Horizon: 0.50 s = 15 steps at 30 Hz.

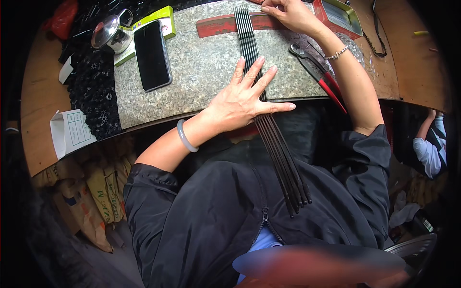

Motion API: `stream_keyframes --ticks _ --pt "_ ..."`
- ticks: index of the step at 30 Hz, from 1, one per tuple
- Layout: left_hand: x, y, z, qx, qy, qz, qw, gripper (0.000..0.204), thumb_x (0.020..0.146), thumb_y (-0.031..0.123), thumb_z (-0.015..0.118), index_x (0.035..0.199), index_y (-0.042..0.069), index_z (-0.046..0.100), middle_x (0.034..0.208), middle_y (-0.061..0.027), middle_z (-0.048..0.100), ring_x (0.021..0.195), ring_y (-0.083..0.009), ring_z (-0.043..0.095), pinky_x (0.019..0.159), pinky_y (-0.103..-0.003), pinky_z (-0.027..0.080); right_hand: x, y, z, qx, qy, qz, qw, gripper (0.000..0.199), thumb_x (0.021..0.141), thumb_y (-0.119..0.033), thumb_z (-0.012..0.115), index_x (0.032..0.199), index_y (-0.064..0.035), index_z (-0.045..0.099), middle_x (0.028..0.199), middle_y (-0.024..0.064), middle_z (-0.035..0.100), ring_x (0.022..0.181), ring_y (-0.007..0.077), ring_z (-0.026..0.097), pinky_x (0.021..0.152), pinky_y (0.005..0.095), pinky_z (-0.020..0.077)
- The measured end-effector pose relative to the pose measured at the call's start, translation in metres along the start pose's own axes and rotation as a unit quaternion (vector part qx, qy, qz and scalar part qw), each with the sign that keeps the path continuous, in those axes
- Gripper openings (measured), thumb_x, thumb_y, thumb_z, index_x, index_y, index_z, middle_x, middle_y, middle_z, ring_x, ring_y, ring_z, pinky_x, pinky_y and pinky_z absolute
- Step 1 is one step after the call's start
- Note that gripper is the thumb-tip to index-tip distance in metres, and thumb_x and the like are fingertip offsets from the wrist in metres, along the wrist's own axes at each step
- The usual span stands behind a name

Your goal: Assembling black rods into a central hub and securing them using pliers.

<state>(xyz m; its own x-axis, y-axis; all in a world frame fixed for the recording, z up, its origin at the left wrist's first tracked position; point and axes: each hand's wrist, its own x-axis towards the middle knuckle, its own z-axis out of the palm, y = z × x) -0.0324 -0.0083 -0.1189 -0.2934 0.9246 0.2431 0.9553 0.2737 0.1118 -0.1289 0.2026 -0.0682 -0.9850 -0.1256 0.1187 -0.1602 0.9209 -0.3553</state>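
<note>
Head view: a bundle of thin black rods (247, 36) lies on a speckled stone slab (199, 65), its near part running out past the slab's edge over the person's lap. Its long axis goes from the far side back toward the body, drifting to the right. The left hand (242, 98) is nearer, palm down right across the rods, fingers spread and clasping nothing; the far ends lie beyond its fingertips. The right hand (290, 17) is just right of those ends, its fingers bent; whether they pinch anything I cannot tell. The rods look straight and glossy, close side by side at the far end, fanning slightly toward knobbed near tips. They cross over a worn red strip (216, 26). Farther out are red-handled pliers (331, 95) on the right and a dark phone (152, 56) on the left.
</note>
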Motion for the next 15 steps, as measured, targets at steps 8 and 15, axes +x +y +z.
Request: stream_keyframes --ticks 8,15 --pt "0.000 0.001 0.000 0.025 -0.013 -0.010 1.000 0.048 0.085 0.031 0.049 0.126 0.052 0.035 0.137 -0.0177 0.030 0.125 -0.0437 0.029 0.099 -0.062 0.019 -0.001 -0.008 -0.001 -0.001 -0.005 0.034 0.999 0.023 0.083 -0.038 0.051 0.088 -0.0191 0.064 0.076 0.0032 0.064 0.068 0.0179 0.062 0.060 0.0311 0.0457" --pt "0.001 0.001 0.002 0.030 -0.014 -0.009 0.999 0.049 0.085 0.031 0.049 0.126 0.053 0.034 0.137 -0.0172 0.030 0.126 -0.0425 0.028 0.099 -0.061 0.019 0.007 0.005 0.013 0.032 -0.016 0.031 0.999 0.022 0.084 -0.033 0.050 0.084 -0.0140 0.062 0.086 0.0042 0.066 0.066 0.0181 0.060 0.060 0.0309 0.0451"
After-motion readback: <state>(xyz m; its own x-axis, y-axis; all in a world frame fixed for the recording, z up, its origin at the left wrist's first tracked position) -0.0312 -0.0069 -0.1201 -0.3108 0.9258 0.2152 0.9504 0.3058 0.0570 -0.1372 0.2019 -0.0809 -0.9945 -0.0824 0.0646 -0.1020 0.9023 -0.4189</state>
